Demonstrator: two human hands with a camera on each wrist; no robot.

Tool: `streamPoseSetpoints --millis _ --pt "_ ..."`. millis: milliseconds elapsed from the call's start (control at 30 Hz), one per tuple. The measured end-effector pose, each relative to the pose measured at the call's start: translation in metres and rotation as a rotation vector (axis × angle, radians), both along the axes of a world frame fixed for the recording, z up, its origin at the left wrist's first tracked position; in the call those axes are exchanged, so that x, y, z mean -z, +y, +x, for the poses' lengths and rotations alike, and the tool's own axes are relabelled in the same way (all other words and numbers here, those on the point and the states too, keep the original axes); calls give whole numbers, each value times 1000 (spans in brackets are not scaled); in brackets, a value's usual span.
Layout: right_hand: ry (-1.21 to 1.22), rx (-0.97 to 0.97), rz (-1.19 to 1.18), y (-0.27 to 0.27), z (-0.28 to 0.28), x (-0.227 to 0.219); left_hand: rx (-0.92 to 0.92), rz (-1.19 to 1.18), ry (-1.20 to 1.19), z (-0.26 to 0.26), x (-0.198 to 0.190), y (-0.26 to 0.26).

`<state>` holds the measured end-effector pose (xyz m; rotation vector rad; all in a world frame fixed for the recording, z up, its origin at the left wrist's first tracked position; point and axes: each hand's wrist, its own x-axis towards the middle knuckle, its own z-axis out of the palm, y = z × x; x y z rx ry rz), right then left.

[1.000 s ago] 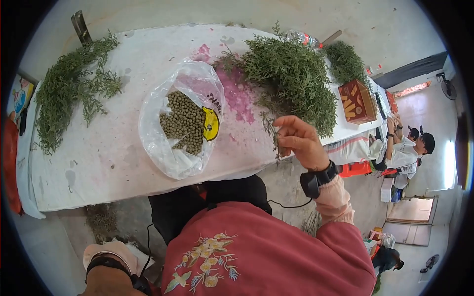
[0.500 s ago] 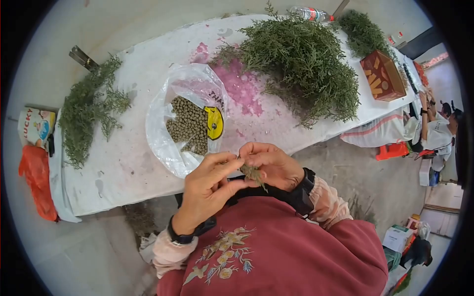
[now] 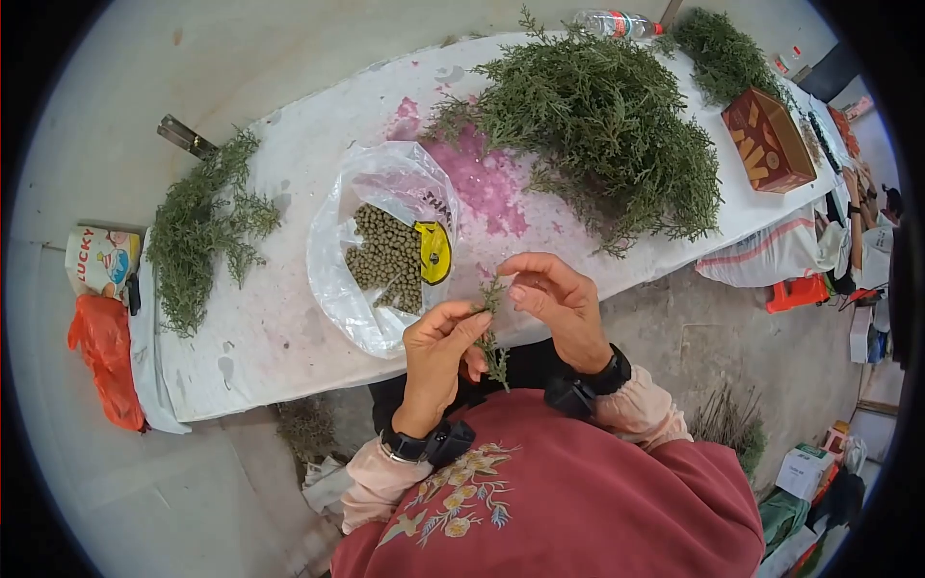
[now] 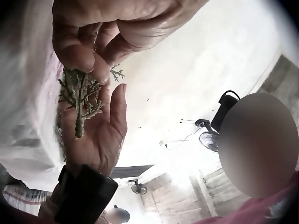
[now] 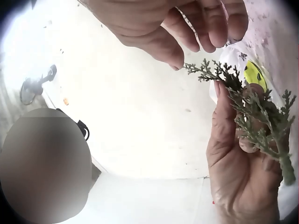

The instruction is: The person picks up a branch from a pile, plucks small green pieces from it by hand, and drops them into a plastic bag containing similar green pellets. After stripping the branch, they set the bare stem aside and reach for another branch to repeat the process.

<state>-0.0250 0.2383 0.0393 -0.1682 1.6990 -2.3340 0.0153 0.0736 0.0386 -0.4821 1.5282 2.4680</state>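
Beside the pink-stained white bench (image 3: pixel 279 337), pinches a scaly, branching sprig (image 3: pixel 494 358) with left fingers (image 3: pixel 464 334), holds right fingers (image 3: pixel 551 267) loosely open; shows round pellets (image 3: pixel 385 255) only in head view.

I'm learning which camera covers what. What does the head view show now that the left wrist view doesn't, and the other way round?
Only the head view: the clear plastic bag of brown pellets, the open carton and the orange-red bag at the table's far left.

Only the left wrist view: two fans, a nearer one and a smaller one.

Both: the left hand pinching a green sprig, the right hand close by, part of the white table and the striped sack.
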Motion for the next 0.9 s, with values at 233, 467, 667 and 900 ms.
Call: streamPoseSetpoints --millis 233,467,667,900 --pt "-48 -14 -50 -13 1 6 31 79 -33 1 6 -1" --pt "-24 -13 -4 -21 1 20 123 187 -126 3 9 -8" --pt "-54 -80 32 -14 -2 26 113 2 -52 6 0 -13" --pt "-130 -228 -235 -17 -5 7 82 15 51 1 2 -21"
